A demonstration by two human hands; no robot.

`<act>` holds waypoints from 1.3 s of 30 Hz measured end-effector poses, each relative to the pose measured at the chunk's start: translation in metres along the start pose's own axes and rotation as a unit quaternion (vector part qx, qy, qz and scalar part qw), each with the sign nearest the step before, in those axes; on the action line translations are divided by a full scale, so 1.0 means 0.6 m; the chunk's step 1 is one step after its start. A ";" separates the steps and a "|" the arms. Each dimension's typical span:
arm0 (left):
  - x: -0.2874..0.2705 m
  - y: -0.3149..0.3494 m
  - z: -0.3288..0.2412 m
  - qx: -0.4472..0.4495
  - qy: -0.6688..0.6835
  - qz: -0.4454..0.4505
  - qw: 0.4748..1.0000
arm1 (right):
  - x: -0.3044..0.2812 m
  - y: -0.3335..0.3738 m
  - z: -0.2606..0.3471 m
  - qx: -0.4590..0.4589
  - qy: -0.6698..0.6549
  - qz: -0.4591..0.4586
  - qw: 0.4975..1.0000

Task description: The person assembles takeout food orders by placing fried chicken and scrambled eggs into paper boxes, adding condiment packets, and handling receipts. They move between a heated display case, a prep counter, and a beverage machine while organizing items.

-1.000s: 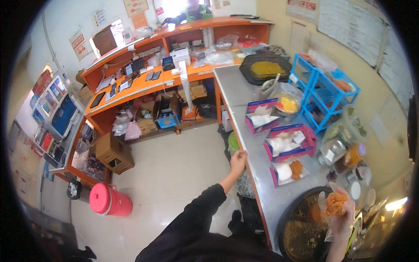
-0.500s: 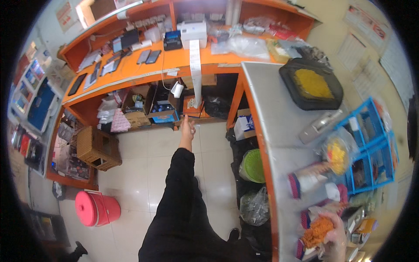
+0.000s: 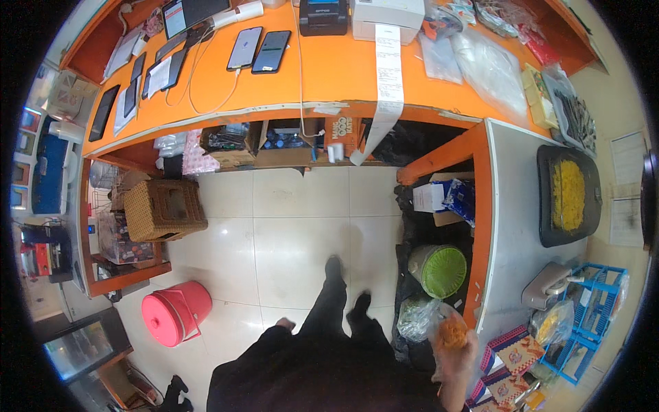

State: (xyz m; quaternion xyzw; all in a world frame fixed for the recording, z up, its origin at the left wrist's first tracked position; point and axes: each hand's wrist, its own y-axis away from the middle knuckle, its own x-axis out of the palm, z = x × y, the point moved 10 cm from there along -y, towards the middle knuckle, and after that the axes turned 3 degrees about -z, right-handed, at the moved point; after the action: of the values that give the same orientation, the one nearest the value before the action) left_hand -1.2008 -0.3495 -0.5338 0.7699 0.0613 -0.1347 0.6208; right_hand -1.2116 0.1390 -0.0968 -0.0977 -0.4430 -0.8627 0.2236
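Note:
My right hand (image 3: 460, 356) grips a clear plastic bag of orange shredded food (image 3: 451, 334), held up beside the metal counter's near edge. My left hand (image 3: 285, 323) hangs low in front of my body, close to the sleeve end, over the tiled floor. It is small and foreshortened, so its fingers cannot be made out, and nothing shows in it. Red-and-blue patterned paper food boxes (image 3: 516, 353) stand on the counter to the right of the bag. Behind them lies another clear bag with yellow contents (image 3: 547, 325).
A black tray of yellow food (image 3: 569, 196) and blue baskets (image 3: 589, 319) stand on the metal counter (image 3: 511, 275). A white printer (image 3: 388, 17) trails paper off the orange desk (image 3: 226, 89). On the floor are a pink bucket (image 3: 171, 316), a green-lidded bucket (image 3: 439, 271) and a wicker box (image 3: 161, 209).
My view has turned and come nearer the desk. My left arm, stretched forward before, has dropped back to my body. My right hand has brought the bag of orange food off the counter, leftward.

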 end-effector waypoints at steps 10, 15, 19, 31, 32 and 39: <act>-0.388 -0.019 -0.018 0.227 -0.160 -0.368 0.888 | 0.114 -0.194 0.001 0.046 -0.162 0.120 0.978; -0.688 -0.117 -0.231 0.090 0.423 -0.274 0.859 | 0.162 -0.361 -0.069 0.044 -0.158 0.110 0.980; -0.750 -0.247 -0.346 0.090 0.403 -0.206 0.887 | 0.149 -0.477 -0.113 0.011 -0.185 0.065 0.981; -0.635 -0.247 -0.496 0.220 0.062 -0.064 0.971 | 0.029 -0.389 -0.260 -0.016 -0.343 -0.027 0.939; -0.628 -0.213 -0.496 0.214 0.025 -0.059 0.975 | 0.046 -0.362 -0.252 -0.020 -0.364 -0.020 0.931; -0.668 -0.188 -0.354 0.358 -0.153 -0.023 0.921 | 0.046 -0.175 -0.240 -0.100 -0.325 -0.011 0.940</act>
State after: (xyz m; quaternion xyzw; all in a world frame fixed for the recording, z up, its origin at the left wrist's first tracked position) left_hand -1.5858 -0.0888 -0.4850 0.9090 -0.0693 -0.2780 0.3025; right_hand -1.2813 0.0676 -0.2471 -0.3900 -0.4044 -0.8259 0.0471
